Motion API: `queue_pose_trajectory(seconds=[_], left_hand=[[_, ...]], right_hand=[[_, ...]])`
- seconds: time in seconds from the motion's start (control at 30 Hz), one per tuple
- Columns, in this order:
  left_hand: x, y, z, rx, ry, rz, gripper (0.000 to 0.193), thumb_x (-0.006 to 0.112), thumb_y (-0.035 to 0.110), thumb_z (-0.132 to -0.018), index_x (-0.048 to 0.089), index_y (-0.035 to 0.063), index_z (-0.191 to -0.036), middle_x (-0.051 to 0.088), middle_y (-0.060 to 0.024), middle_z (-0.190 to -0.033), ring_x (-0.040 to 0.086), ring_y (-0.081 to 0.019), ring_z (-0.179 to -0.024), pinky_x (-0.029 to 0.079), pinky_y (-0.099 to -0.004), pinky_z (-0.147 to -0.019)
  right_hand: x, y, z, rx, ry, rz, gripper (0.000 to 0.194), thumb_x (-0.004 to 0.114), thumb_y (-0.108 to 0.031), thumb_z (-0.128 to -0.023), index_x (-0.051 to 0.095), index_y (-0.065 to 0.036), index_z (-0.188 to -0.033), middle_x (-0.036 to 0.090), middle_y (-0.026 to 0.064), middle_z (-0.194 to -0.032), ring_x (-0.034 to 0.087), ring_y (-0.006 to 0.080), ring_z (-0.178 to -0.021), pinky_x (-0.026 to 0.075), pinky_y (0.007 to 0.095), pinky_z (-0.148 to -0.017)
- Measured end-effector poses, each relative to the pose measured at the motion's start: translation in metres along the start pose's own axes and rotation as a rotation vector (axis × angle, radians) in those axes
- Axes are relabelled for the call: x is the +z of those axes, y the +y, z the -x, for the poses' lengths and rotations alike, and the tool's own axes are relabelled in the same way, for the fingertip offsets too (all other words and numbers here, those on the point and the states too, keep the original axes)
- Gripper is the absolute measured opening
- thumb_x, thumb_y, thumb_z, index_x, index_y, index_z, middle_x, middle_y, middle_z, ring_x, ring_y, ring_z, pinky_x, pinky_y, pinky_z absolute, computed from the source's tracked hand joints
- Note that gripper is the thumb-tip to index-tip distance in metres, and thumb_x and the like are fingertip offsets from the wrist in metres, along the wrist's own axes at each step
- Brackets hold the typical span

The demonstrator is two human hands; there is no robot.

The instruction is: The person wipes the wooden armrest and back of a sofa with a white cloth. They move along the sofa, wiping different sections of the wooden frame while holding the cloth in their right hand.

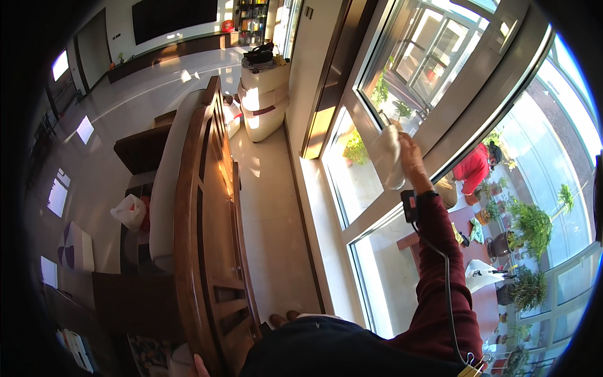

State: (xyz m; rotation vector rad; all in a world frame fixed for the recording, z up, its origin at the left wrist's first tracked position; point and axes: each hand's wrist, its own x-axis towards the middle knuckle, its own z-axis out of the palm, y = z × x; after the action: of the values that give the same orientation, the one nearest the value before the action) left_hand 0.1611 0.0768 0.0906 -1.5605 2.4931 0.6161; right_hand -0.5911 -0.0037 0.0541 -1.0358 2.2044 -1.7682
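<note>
A crumpled whitish cloth [390,155] is in my right hand [411,158], pressed against the light metal window frame [471,101] at the lower edge of a glass pane [424,61]. The cloth hangs down from my fingers and its lower end looks blurred. Only a little of my left hand [201,366] shows at the bottom rim. It lies by the wooden back of a sofa [188,264]; whether it grips the wood cannot be seen.
Between sofa and window runs a narrow strip of tiled floor [278,226], beside a white sill [325,245]. Stacked cushioned pieces [264,94] stand at its far end. Beyond the glass a person in red [473,167] bends near potted plants [530,228]. A cable [446,278] runs along my right sleeve.
</note>
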Motion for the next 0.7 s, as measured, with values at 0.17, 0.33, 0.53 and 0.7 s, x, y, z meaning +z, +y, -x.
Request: queue_pose_trajectory(seconds=[0.17, 0.33, 0.53, 0.7], left_hand=[[0.022, -0.024, -0.004, -0.029, -0.065, 0.178, 0.096, 0.066, 0.042, -0.093, 0.012, 0.0028, -0.161, 0.026, -0.0315, -0.159, 0.033, -0.0494, -0.143, 0.036, -0.0546, -0.113], [0.029, -0.036, -0.001, 0.057, -0.06, 0.216, 0.095, 0.065, 0.045, -0.095, 0.011, 0.0032, -0.162, 0.026, -0.03, -0.159, 0.034, -0.0488, -0.142, 0.038, -0.0541, -0.112], [-0.001, -0.02, -0.014, 0.111, 0.054, 0.119, 0.091, 0.059, 0.049, -0.099, 0.012, 0.0035, -0.162, 0.026, -0.0256, -0.161, 0.032, -0.0442, -0.146, 0.037, -0.0533, -0.113], [-0.041, 0.014, -0.076, 0.074, 0.229, 0.324, 0.086, 0.053, 0.052, -0.102, 0.014, 0.0025, -0.161, 0.023, -0.0229, -0.164, 0.026, -0.0399, -0.151, 0.029, -0.0482, -0.121]], right_hand=[[0.043, -0.014, 0.015, 0.249, 0.138, 0.073, 0.04, 0.041, -0.032, -0.102, 0.063, 0.001, -0.11, 0.068, 0.0194, -0.089, 0.068, 0.0308, -0.08, 0.055, 0.0438, -0.072], [0.162, -0.03, 0.074, 0.023, -0.565, -0.294, 0.042, 0.045, -0.036, -0.106, 0.06, -0.001, -0.123, 0.068, 0.0131, -0.106, 0.067, 0.021, -0.091, 0.056, 0.0355, -0.084], [0.246, -0.073, 0.104, 0.221, -0.768, -0.304, 0.042, 0.048, -0.035, -0.107, 0.06, -0.002, -0.129, 0.069, 0.0104, -0.111, 0.066, 0.0174, -0.099, 0.053, 0.0306, -0.088], [0.265, -0.099, 0.092, 0.399, -0.991, -0.839, 0.045, 0.059, -0.036, -0.103, 0.052, -0.006, -0.136, 0.064, 0.0078, -0.118, 0.068, 0.021, -0.097, 0.06, 0.0351, -0.08]])
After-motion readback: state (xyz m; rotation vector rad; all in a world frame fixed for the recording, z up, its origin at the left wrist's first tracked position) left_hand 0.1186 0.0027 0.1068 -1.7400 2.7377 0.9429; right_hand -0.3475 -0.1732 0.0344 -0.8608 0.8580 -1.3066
